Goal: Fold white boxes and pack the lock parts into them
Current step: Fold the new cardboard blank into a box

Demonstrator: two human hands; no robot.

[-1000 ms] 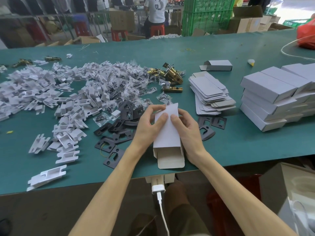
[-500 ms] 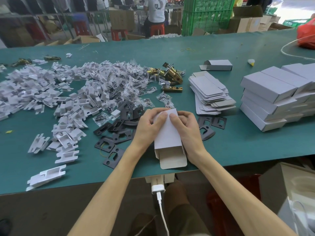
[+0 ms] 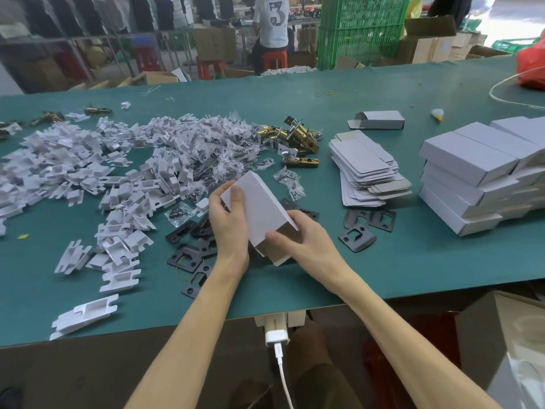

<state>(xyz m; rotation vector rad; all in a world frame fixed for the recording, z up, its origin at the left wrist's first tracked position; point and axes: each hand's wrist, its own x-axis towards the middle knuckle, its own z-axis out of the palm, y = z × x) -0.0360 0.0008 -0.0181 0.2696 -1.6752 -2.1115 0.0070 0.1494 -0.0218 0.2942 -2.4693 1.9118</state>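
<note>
head view: i hold the white box (image 3: 259, 208) tilted just above the worktop (image 3: 398, 261). my left hand (image 3: 228, 228) grips its far end, thumb on top. my right hand (image 3: 306, 246) curls its fingers (image 3: 295, 216) round the open near end. i should keep that mouth square and uncrushed, ready for the brass latches (image 3: 300, 137).
</note>
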